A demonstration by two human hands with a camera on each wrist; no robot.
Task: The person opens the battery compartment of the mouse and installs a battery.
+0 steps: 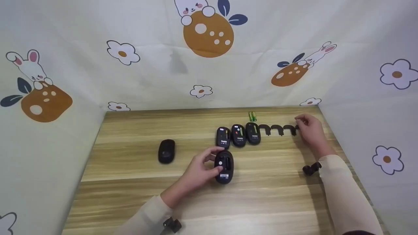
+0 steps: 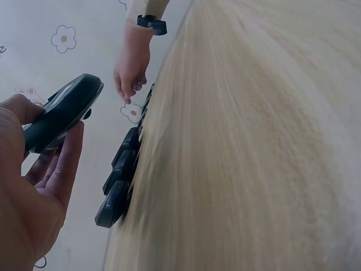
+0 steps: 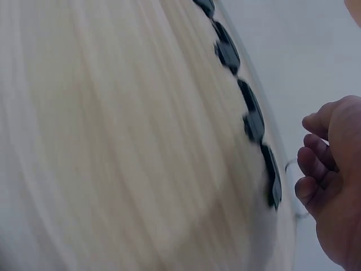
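Note:
My left hand holds a black computer mouse with its underside up, thumb on one side and fingers on the other. An empty battery slot shows in that underside, and the left wrist view has the mouse raised above the tabletop. My right hand hovers by the right end of a row of small black battery covers. In the right wrist view its fingers are loosely curled with nothing between them, beside the last battery cover.
Three black mice lie belly up in a row, left of the covers, with batteries in their open slots. Two green batteries lie behind them. Another mouse sits upright at left on the wooden table. Patterned cloth walls the table.

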